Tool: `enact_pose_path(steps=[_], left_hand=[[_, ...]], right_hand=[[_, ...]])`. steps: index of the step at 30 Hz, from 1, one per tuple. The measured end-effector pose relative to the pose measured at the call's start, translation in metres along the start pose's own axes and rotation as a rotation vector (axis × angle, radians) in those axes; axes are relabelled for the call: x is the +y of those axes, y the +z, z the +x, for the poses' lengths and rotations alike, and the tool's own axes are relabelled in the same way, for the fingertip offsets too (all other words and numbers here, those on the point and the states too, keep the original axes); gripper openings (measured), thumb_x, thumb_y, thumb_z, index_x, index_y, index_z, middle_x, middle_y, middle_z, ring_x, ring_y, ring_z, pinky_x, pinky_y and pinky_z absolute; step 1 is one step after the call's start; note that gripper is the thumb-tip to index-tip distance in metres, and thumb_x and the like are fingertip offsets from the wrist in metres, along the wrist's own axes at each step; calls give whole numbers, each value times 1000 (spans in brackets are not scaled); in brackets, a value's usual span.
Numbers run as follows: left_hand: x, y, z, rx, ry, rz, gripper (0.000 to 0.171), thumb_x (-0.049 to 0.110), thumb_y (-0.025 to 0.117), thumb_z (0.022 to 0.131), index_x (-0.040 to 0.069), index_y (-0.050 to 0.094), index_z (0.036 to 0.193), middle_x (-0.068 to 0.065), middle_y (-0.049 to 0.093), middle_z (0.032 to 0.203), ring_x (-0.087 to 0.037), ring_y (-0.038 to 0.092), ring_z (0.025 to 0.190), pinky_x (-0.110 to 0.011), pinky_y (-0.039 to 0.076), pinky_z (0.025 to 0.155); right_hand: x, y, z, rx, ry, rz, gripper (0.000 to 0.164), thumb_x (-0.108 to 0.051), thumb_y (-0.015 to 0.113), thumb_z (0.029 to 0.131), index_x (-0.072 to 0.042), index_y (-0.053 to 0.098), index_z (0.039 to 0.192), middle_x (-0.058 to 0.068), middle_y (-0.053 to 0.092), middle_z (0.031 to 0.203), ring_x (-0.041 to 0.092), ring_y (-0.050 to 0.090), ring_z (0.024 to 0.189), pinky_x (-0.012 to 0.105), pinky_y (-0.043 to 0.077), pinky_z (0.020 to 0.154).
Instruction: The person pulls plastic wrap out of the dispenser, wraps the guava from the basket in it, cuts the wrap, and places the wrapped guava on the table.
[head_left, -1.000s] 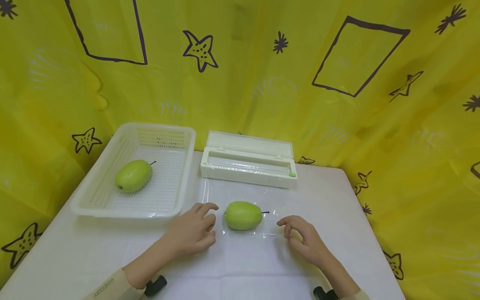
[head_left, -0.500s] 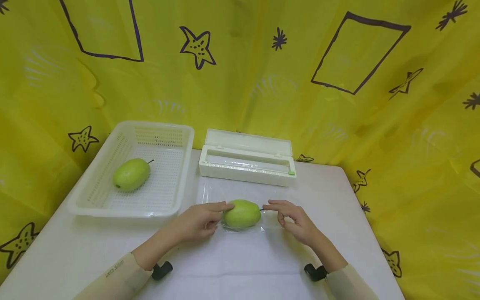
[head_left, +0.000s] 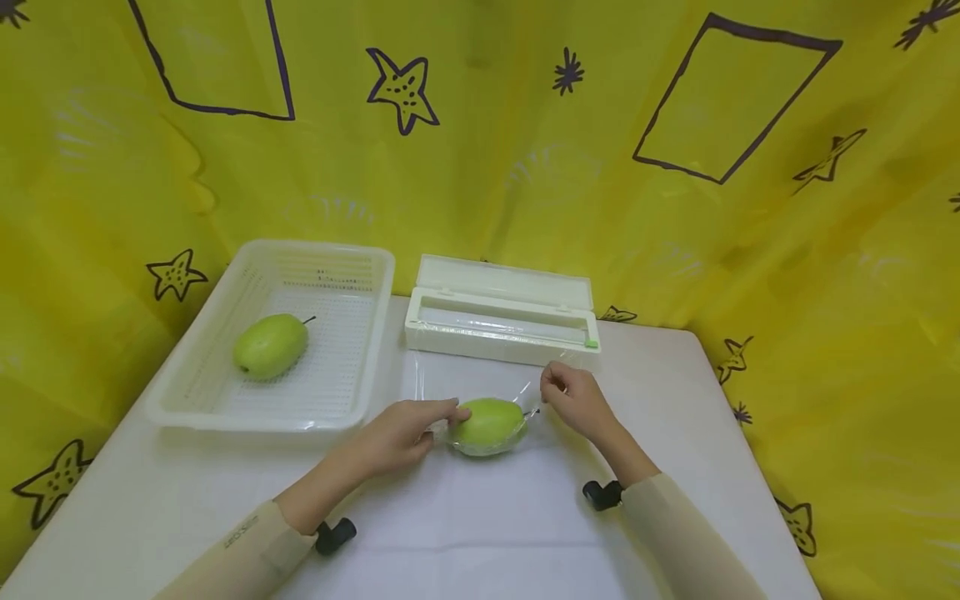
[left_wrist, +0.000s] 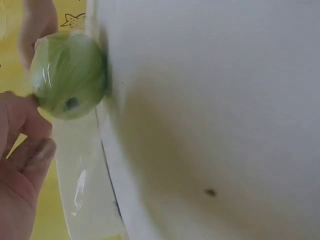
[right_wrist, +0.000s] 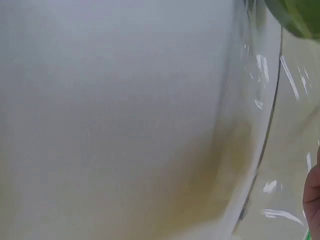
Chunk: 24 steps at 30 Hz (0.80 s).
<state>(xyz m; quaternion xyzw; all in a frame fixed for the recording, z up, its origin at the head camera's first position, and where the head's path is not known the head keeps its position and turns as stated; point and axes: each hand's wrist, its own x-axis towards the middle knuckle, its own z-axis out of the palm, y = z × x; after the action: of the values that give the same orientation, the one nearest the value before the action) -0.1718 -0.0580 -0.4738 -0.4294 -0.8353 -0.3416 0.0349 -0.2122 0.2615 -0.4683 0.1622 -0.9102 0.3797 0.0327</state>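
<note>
A green pear (head_left: 489, 427) lies on its side on the white table, its dark stem toward the right. Clear plastic wrap (head_left: 517, 433) covers it, showing as shiny creases over its skin. My left hand (head_left: 401, 433) touches the pear's blunt end with an outstretched finger. Close up in the left wrist view, that left hand (left_wrist: 22, 145) is beside the wrapped pear (left_wrist: 70, 75). Beyond the stem, my right hand (head_left: 577, 400) is raised and pinches the film, which stretches toward it. Only an edge of the right hand (right_wrist: 312, 197) shows in the right wrist view.
A white plastic basket (head_left: 369, 358) at the left holds a second green pear (head_left: 272, 346). Behind the work stands a white wrap dispenser (head_left: 495, 342) with its lid up. A patterned yellow curtain (head_left: 480, 150) hangs along the table's far side.
My left hand came rightward to the pear's end and stays there. My right hand moved in toward the stem, then up and away, lifting the plastic wrap.
</note>
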Motion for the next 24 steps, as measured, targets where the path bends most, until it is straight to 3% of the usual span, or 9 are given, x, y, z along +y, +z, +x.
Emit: enact_pose_path(steps=[2,5,9,11,13,16,19,21,24], left_hand=[[1,1,2,1,15,52,55,-20,52,73,15,63,114,7,71,118,-13,65,114,-29,54,94],[2,2,4,18,58,93,64,-22,50,70,17,65,119,6,68,115,-12,66,107,-26,55,88],[2,3,4,48,96,130,66,-23,50,69,19,67,117,3,65,119,-16,67,110,-26,56,80],[2,4,3,45,95,134,65,-22,50,70,19,67,118,1,64,123,-18,66,115,-27,57,79],[3,5,2,37,86,132,64,-21,50,71,19,67,118,0,64,125,-18,65,117,-27,57,79],[5,5,3,23,66,118,63,-19,50,73,20,68,119,1,64,126,-18,64,119,-28,57,83],[5,5,4,21,48,106,62,-17,50,73,22,68,118,1,63,126,-18,64,118,-28,56,83],[4,5,4,23,40,102,62,-17,50,74,22,68,118,2,63,126,-18,64,117,-28,56,82],[2,7,3,27,39,96,61,-17,50,74,22,67,119,2,63,126,-18,65,116,-26,56,79]], right_hand=[[0,4,2,31,0,-26,14,-7,57,86,-17,61,77,-6,60,67,13,52,62,25,42,54],[0,9,5,49,-11,-50,12,-6,57,85,-15,64,81,-6,62,71,13,54,65,26,44,57],[-6,8,0,73,-59,18,24,1,55,82,-13,70,95,-2,70,93,15,61,87,31,51,70],[-10,6,-8,136,-137,48,32,4,54,77,-12,72,99,0,70,104,17,59,99,35,51,78],[-15,6,-19,205,-271,44,35,4,54,73,-13,72,97,1,68,106,20,57,104,36,48,83],[-26,9,-34,267,-553,-83,28,-4,58,68,-14,72,91,1,66,100,22,56,97,36,44,81],[-36,14,-43,194,-735,-291,22,-21,72,72,-17,72,94,-2,63,98,20,55,92,36,44,79],[-38,17,-46,126,-747,-427,30,-31,81,72,-19,71,98,-3,63,99,19,56,93,36,44,78],[-35,20,-49,45,-672,-534,32,-32,86,72,-21,68,96,-6,62,96,17,54,90,34,43,75]])
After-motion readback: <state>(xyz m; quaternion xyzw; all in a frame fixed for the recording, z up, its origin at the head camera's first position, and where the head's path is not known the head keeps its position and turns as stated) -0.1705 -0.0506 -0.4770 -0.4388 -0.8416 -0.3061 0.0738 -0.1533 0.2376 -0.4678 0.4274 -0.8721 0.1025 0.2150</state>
